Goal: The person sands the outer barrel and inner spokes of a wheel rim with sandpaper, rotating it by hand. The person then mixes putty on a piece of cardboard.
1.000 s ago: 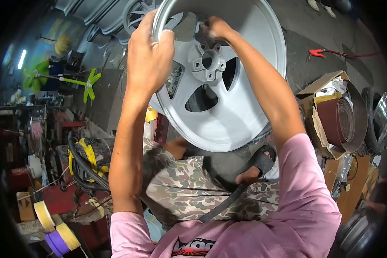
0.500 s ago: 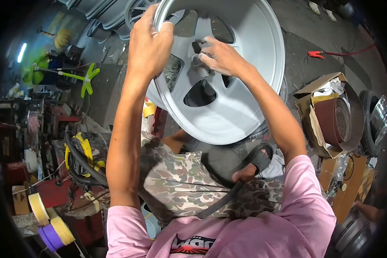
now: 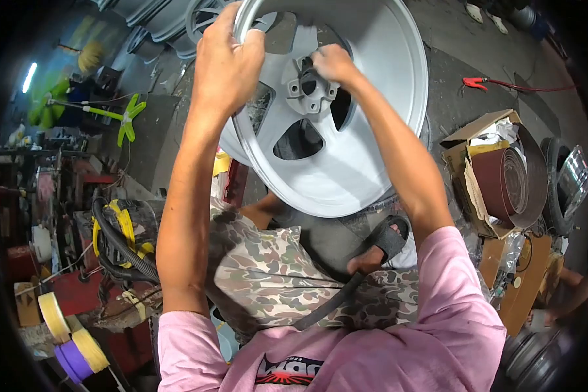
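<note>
A grey alloy wheel rim (image 3: pixel 320 191) is tilted in front of me, its inside facing up. My left hand (image 3: pixel 227 62) is closed around the rim's left edge, thumb on the near side. My right hand (image 3: pixel 334 64) is closed, fingers curled and pressed against the upper right of the hub (image 3: pixel 312 104). A small dark patch shows beside those fingertips; I cannot tell whether it is a thing they hold or a hollow in the hub. The bolt holes and centre bore of the hub are visible.
A cardboard box with a roll of brown abrasive (image 3: pixel 496 183) stands at the right. A red clamp (image 3: pixel 475 83) lies on the floor. To the left are a black hose (image 3: pixel 121 238), tape rolls (image 3: pixel 53 317) and a green fan (image 3: pixel 48 104). Another person's arm (image 3: pixel 571 294) shows at lower right.
My right hand has moved up and right from the hub's centre, uncovering the bore and bolt holes. My left hand keeps its grip. Another person's arm at lower right has shifted.
</note>
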A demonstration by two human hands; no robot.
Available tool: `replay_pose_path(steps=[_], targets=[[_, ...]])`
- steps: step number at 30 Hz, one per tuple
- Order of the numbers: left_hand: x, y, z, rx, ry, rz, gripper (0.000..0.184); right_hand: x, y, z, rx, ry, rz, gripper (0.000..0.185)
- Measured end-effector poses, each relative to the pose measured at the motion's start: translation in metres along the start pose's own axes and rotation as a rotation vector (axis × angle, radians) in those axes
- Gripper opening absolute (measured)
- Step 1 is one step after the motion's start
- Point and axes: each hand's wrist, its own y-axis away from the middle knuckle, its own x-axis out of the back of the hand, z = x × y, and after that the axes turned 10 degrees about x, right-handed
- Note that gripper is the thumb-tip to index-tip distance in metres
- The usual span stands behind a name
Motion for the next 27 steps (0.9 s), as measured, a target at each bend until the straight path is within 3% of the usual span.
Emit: replay_pose_path(steps=[2,4,6,8,11,13,14,16,20,22,25,26,27], targets=[[0.000,-0.002,0.001,0.018,-0.048,0.010,0.041,0.022,0.000,0.016,-0.349,-0.904,-0.094,0.038],[-0.002,-0.004,-0.005,-0.076,0.043,-0.001,0.041,0.030,0.006,0.020,-0.257,-0.812,-0.002,0.038],[0.002,-0.003,-0.009,-0.019,0.026,-0.025,0.041,0.029,0.028,0.020,-0.108,-0.637,0.186,0.038],[0.003,-0.009,-0.007,-0.001,0.019,-0.040,0.041,-0.002,0.028,0.029,0.026,-0.275,0.066,0.037],[0.006,-0.009,-0.013,0.053,0.043,-0.037,0.041,0.012,0.042,0.017,0.081,-0.356,-0.009,0.037],[0.005,-0.012,-0.019,0.017,0.070,-0.044,0.041,0.046,0.055,0.017,0.052,-0.259,-0.381,0.037],[0.006,-0.015,-0.023,-0.024,0.095,-0.046,0.041,0.044,0.060,0.029,0.051,-0.261,-0.384,0.037],[0.007,-0.016,-0.027,-0.034,0.078,-0.050,0.041,0.029,0.074,0.053,-0.034,-0.273,0.022,0.037],[0.009,-0.017,-0.026,-0.008,0.040,-0.058,0.040,-0.027,0.075,0.055,-0.075,-0.364,0.104,0.033],[0.009,-0.019,-0.031,-0.081,0.081,-0.042,0.040,-0.021,0.080,0.054,-0.001,-0.351,0.170,0.032],[0.012,-0.022,-0.035,0.007,0.023,-0.056,0.039,0.029,0.072,0.073,0.153,0.086,-0.475,0.033],[0.011,-0.022,-0.038,0.008,0.025,-0.063,0.039,0.029,0.073,0.072,0.146,0.085,-0.477,0.033],[0.009,-0.023,-0.040,-0.017,0.064,-0.081,0.039,0.030,0.073,0.070,0.110,0.003,-0.282,0.033]])
